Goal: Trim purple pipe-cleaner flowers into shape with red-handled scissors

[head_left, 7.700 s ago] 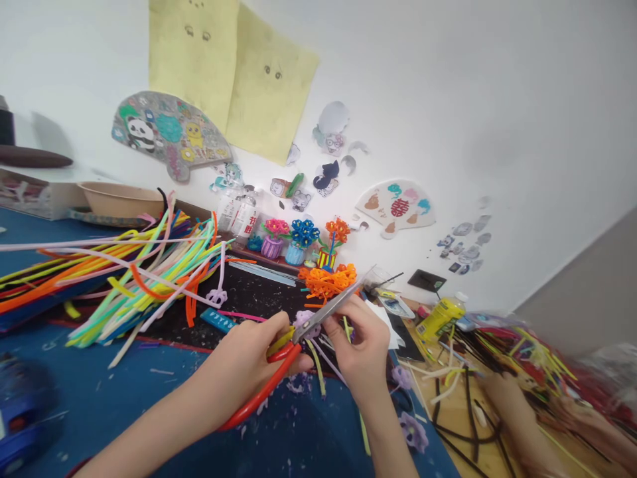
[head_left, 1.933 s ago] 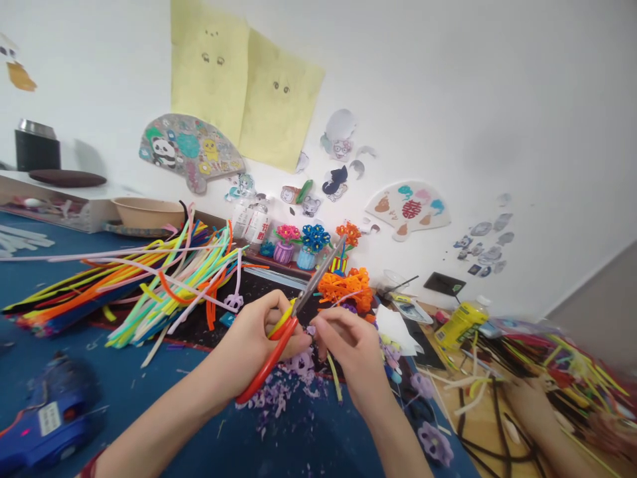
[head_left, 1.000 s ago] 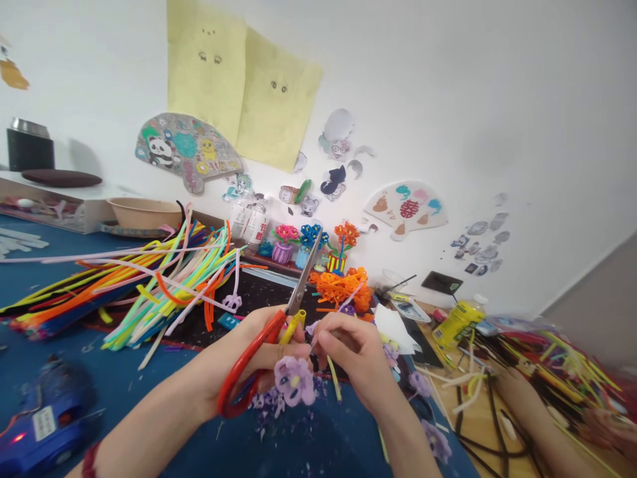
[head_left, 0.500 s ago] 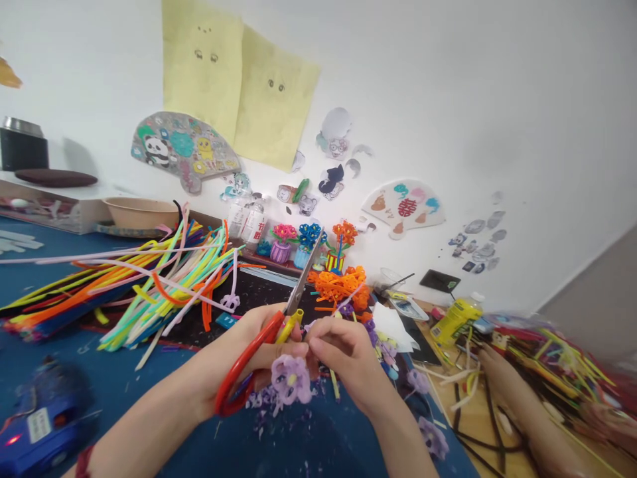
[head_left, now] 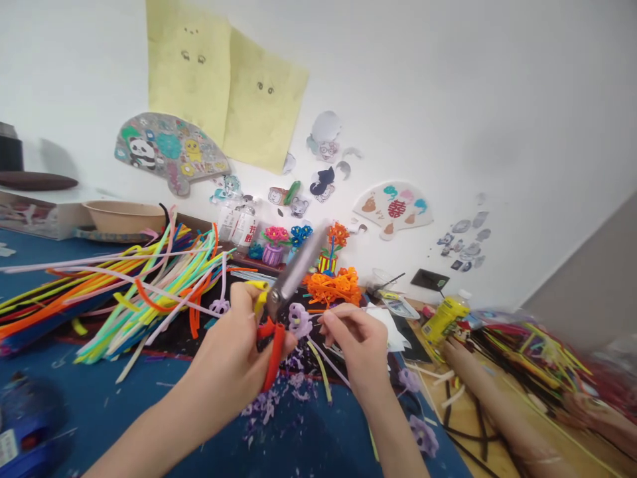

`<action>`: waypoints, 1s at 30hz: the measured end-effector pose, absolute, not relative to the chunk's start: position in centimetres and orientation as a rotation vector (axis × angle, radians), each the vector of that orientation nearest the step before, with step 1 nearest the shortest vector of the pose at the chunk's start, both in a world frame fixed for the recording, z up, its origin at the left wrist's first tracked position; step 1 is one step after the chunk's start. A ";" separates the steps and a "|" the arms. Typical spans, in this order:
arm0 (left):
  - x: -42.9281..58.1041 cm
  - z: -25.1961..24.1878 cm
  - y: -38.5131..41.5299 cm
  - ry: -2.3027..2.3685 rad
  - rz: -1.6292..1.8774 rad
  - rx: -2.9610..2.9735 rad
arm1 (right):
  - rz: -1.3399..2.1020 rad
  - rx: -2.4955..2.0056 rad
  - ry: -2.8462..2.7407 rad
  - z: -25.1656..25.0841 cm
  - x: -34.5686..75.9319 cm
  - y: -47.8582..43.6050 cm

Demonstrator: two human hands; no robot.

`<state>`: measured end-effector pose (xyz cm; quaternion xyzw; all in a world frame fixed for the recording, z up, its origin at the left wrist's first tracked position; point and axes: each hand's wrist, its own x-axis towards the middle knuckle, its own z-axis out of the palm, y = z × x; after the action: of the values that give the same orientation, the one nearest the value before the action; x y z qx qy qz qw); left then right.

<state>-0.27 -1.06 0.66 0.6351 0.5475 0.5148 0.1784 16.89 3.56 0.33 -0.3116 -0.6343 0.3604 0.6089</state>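
Observation:
My left hand [head_left: 231, 342] is closed around the handles of red-handled scissors [head_left: 273, 365], whose blurred grey blades point up and away. A short yellow piece [head_left: 259, 295] shows near the pivot; I cannot tell if it belongs to the scissors. Just right of the pivot is a lilac fuzzy flower [head_left: 299, 321] with a pale centre. The fingers of my right hand [head_left: 355, 338] pinch its thin stem. Below both hands, purple fluff scraps [head_left: 261, 405] litter the blue table [head_left: 199, 431]. A yellow-green strip [head_left: 323, 375] lies between the wrists.
Bundled colourful pipe cleaners [head_left: 154, 285] lie at left, with a blue glue gun [head_left: 30, 431] in front. Behind my hands sit orange flowers [head_left: 333, 287] and small potted ones [head_left: 273, 245]. At right, another person's arm [head_left: 492, 398] reaches past a yellow bottle [head_left: 445, 315].
The scissors have swung round in my left hand and come up by the flower. The flower has risen from below my hands to between them. My view has shifted slightly right.

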 end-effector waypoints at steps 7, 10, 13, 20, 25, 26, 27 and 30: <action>0.9 2.2 -2.5 1.782 0.852 1.974 | 0.793 -0.810 -1.415 0.5 16.9 3.7; 1.1 2.2 -2.8 1.753 0.766 1.969 | 0.772 -0.812 -1.396 0.2 17.2 4.0; 1.3 1.8 -2.8 1.745 0.757 2.002 | 0.730 -0.806 -1.377 0.0 17.5 4.5; 1.3 1.7 -2.3 2.002 0.693 2.140 | 0.668 -0.793 -1.459 0.4 17.6 4.2; 0.9 2.0 -2.4 2.010 0.649 2.156 | 0.753 -0.735 -1.504 0.4 17.7 3.8; 0.7 2.0 -2.3 2.003 0.649 2.167 | 0.755 -0.731 -1.516 0.4 17.8 3.8; 0.6 2.0 -2.3 1.996 0.649 2.181 | 0.757 -0.729 -1.524 0.4 17.9 3.8; 0.2 1.8 -2.1 1.978 0.657 2.225 | 0.792 -0.727 -1.528 0.5 18.0 3.7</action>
<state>0.24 -2.14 1.78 0.7290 0.6482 0.2151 0.0464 18.04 3.72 0.53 -0.3130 -0.6575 0.3410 0.5945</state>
